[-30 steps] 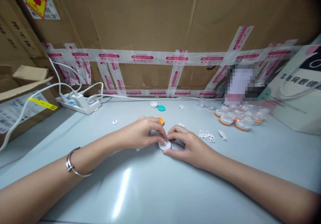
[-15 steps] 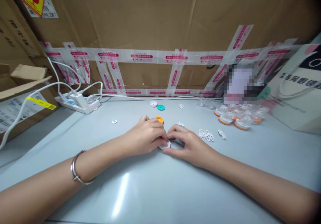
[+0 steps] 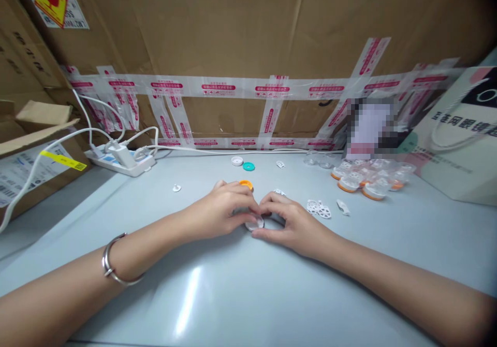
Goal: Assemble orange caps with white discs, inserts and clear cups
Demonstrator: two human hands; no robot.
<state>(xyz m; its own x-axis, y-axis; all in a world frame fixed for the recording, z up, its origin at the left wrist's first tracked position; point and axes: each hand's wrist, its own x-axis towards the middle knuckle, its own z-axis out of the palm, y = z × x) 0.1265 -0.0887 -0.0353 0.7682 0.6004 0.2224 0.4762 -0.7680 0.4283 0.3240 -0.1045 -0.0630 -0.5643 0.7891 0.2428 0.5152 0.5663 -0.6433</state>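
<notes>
Between my two hands, a small round white disc-shaped part [image 3: 254, 225] rests at the table, partly covered by fingertips. My left hand [image 3: 229, 210] is closed at its far side, thumb and fingers pressing on the disc. From the right, my right hand [image 3: 293, 222] pinches the disc's edge between thumb and fingers. Just behind my left fingers lies an orange ring-shaped part [image 3: 246, 185]. A white openwork piece [image 3: 279, 192] shows partly behind my right hand. To its right are white gear-like pieces [image 3: 319, 209] and a small curved white piece [image 3: 343, 207].
Farther back lie a white round cap [image 3: 237, 161], a teal disc [image 3: 248, 166] and a small white part [image 3: 280, 164]. A white pin-like piece [image 3: 176, 187] is at left, near a power strip [image 3: 128, 163]. Clear-topped orange-based assemblies [image 3: 375, 184] cluster right, beside a paper bag [image 3: 458, 140].
My left thumb has shifted slightly on the disc, and more of its top shows. My left wrist has moved a little to the left. The right hand stays in place.
</notes>
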